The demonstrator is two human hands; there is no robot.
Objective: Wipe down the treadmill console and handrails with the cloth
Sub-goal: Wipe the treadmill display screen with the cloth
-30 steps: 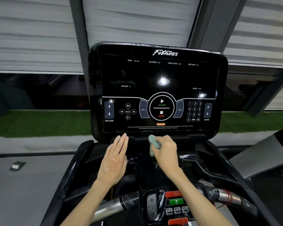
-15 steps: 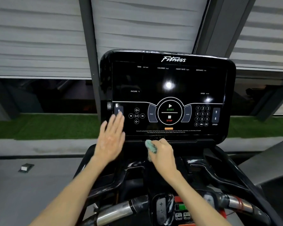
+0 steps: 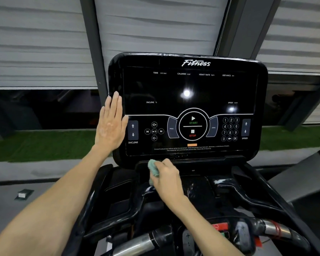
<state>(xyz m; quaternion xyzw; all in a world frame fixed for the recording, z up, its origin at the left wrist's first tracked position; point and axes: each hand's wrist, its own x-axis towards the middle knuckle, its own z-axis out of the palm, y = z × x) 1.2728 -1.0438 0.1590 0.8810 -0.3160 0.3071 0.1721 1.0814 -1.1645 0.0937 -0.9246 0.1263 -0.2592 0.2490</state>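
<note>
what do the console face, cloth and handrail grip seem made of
The console face looks like glossy black plastic or glass: it mirrors two lights. The cloth is soft teal fabric, maybe microfibre, bunched. The handrail grip seems bare metal, by its silver sheen.

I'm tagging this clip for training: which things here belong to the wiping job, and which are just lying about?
Part of the job:
- cloth, gripped in the right hand
- console, with the left hand flat at its left edge
- handrails

Just lying about:
- small block on the floor at left
- green turf strip
- window blinds
</note>
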